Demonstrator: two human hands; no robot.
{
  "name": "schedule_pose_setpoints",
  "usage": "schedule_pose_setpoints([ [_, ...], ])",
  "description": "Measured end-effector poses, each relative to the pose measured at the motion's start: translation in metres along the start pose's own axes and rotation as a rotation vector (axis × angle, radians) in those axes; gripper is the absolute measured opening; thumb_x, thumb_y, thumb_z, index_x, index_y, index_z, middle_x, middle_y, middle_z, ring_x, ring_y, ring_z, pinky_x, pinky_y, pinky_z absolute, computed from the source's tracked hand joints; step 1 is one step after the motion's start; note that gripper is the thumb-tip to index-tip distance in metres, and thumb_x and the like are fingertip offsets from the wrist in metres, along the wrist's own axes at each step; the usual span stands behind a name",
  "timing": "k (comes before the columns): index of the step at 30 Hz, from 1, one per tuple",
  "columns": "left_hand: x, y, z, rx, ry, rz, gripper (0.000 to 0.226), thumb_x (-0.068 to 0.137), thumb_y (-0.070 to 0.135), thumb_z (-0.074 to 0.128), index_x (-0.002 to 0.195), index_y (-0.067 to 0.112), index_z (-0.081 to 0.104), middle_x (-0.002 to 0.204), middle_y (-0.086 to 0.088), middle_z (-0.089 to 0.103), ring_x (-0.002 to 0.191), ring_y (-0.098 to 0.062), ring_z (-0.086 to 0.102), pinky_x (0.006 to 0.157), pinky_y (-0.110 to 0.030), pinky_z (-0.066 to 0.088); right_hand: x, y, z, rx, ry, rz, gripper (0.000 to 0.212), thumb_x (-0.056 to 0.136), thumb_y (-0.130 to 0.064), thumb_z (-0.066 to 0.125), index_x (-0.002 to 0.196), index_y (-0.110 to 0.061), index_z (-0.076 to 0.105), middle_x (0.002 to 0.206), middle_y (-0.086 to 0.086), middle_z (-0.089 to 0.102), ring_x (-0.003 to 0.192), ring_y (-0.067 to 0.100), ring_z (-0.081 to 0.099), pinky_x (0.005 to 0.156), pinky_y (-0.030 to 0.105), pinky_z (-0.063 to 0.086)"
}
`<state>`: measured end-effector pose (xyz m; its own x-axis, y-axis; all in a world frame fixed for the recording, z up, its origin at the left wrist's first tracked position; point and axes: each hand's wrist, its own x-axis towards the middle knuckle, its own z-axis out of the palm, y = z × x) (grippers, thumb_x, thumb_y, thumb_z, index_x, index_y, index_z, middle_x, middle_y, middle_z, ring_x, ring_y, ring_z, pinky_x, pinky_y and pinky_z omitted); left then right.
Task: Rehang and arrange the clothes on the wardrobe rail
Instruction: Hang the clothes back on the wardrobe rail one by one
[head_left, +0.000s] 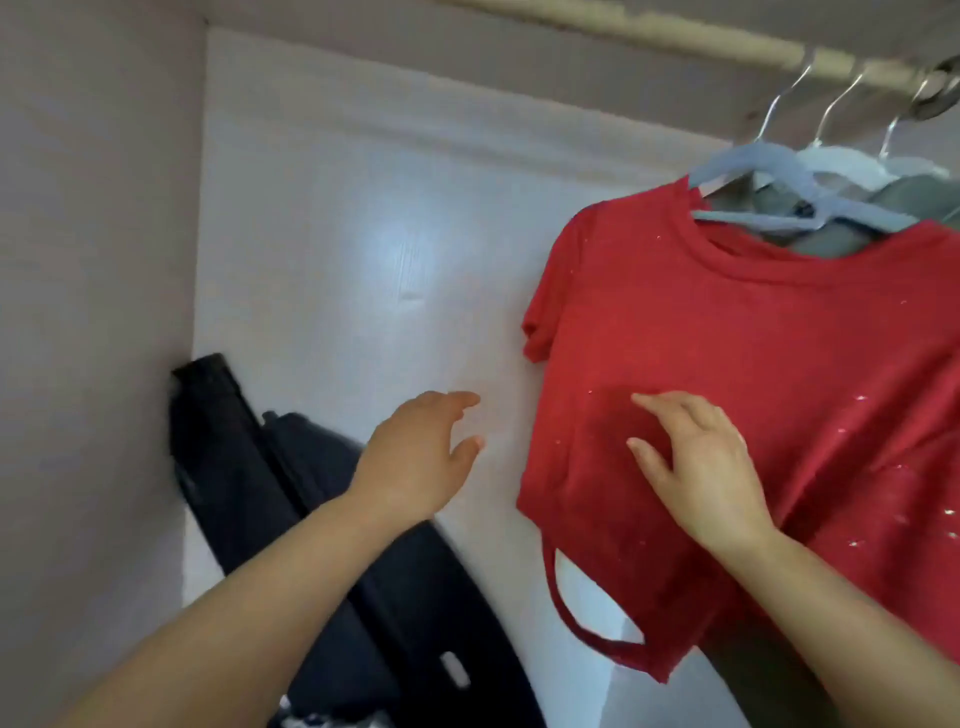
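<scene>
**Wardrobe interior: red T-shirt on rail, both hands free**

White back panel (363, 234) fills the middle, with a plain side wall (93, 260) on the left. The pale rail (675, 36) runs across the top right corner. Three metal hooks sit on it close together.

- Red T-shirt (753, 338) hangs from the rail on a blue-grey hanger (753, 163), the nearest of the three. It has short sleeves and small glittery specks on the front. A narrow red strip loops loose at its lower left hem.
- Grey garment (831, 241) hangs just behind the red one on a white hanger (841, 158). What the third hanger carries is cut off at the frame edge.
- Dark bag or case (249, 467) leans in the lower left corner against the side wall. Blurred, so type is unclear.

Hands:
- Left hand (421, 457): forearm reaches up from lower left, back of hand to camera. Fingers are loosely curved, thumb out, gripping nothing. It sits in front of the back panel, just left of the shirt's edge, not touching it.
- Right hand (696, 462): forearm comes up from lower right. Fingers are spread and slightly bent over the lower front of the shirt, pinching nothing. Contact with the cloth can't be confirmed.
</scene>
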<state>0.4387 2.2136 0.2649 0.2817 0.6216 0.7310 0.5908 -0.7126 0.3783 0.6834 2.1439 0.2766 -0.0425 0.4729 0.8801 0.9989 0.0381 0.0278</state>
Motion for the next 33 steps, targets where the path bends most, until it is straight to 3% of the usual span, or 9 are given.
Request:
schedule_pose_setpoints([
  [5,-0.105,-0.051,0.031,0.180,-0.193,-0.216,0.049,0.093,0.036,0.046,0.139,0.027,0.033,0.138,0.004,0.043,0.125,-0.017,0.040,0.104,-0.032,0.034,-0.113,-0.057,0.078,0.203,-0.268,-0.091,0.040,0.080,-0.036,0.050,0.110,-0.014,0.065,0.104,0.004,0.065,0.096,0.028,0.062,0.088,0.036,0.044],
  [8,-0.180,-0.077,0.040,0.214,-0.286,-0.423,0.049,0.093,0.036,0.045,0.140,0.028,0.032,0.139,0.005,0.041,0.126,-0.015,0.039,0.105,-0.030,0.032,-0.176,-0.108,0.110,0.375,-0.414,-0.126,0.035,0.079,-0.030,0.061,0.111,-0.016,0.064,0.104,0.002,0.065,0.096,0.022,0.061,0.085,0.034,0.049],
  [12,-0.290,-0.088,0.031,0.278,-0.427,-0.722,0.050,0.095,0.037,0.041,0.142,0.029,0.026,0.143,0.006,0.035,0.129,-0.015,0.035,0.107,-0.029,0.028,-0.255,-0.163,0.138,0.511,-0.589,-0.261,0.039,0.078,-0.039,0.048,0.104,-0.016,0.066,0.099,-0.001,0.066,0.092,0.014,0.058,0.081,0.028,0.049],
  [14,-0.345,-0.085,0.019,0.315,-0.450,-0.901,0.050,0.095,0.037,0.042,0.142,0.030,0.026,0.143,0.006,0.035,0.129,-0.016,0.035,0.106,-0.031,0.029,-0.293,-0.189,0.144,0.576,-0.691,-0.340,0.034,0.073,-0.036,0.068,0.102,-0.017,0.067,0.095,-0.003,0.066,0.085,0.015,0.064,0.072,0.028,0.054],
  [16,-0.400,-0.077,0.002,0.357,-0.454,-1.084,0.050,0.093,0.036,0.043,0.141,0.031,0.028,0.142,0.005,0.038,0.128,-0.017,0.037,0.104,-0.031,0.031,-0.328,-0.216,0.145,0.623,-0.813,-0.432,0.046,0.057,-0.032,0.086,0.098,-0.019,0.069,0.088,-0.006,0.066,0.076,0.013,0.067,0.063,0.026,0.054],
  [19,-0.480,-0.051,-0.028,0.417,-0.417,-1.331,0.049,0.093,0.036,0.043,0.140,0.032,0.029,0.142,0.006,0.038,0.129,-0.017,0.037,0.104,-0.028,0.029,-0.371,-0.259,0.135,0.712,-0.941,-0.564,0.055,0.046,-0.033,0.091,0.096,-0.021,0.070,0.086,-0.006,0.067,0.074,0.013,0.067,0.061,0.025,0.054],
  [22,-0.544,-0.016,-0.065,0.491,-0.333,-1.526,0.051,0.093,0.038,0.044,0.141,0.031,0.028,0.143,0.006,0.036,0.131,-0.017,0.036,0.106,-0.029,0.029,-0.402,-0.301,0.115,0.799,-0.956,-0.726,0.056,0.039,-0.032,0.093,0.090,-0.019,0.072,0.083,-0.001,0.068,0.069,0.015,0.068,0.056,0.026,0.054],
  [28,-0.634,0.066,-0.125,0.642,-0.093,-1.819,0.051,0.094,0.039,0.042,0.142,0.029,0.027,0.142,0.006,0.039,0.129,-0.015,0.039,0.104,-0.030,0.032,-0.450,-0.381,0.061,1.056,-0.914,-0.986,0.039,0.055,-0.032,0.080,0.089,-0.014,0.072,0.082,0.002,0.067,0.068,0.022,0.067,0.055,0.029,0.054],
  [33,-0.704,0.148,-0.163,0.711,0.060,-1.990,0.051,0.095,0.040,0.040,0.143,0.031,0.024,0.143,0.008,0.036,0.130,-0.015,0.035,0.105,-0.029,0.029,-0.495,-0.456,-0.030,1.276,-0.803,-1.264,0.068,0.032,-0.031,0.094,0.094,-0.021,0.068,0.079,0.000,0.067,0.065,0.017,0.067,0.052,0.024,0.052],
])
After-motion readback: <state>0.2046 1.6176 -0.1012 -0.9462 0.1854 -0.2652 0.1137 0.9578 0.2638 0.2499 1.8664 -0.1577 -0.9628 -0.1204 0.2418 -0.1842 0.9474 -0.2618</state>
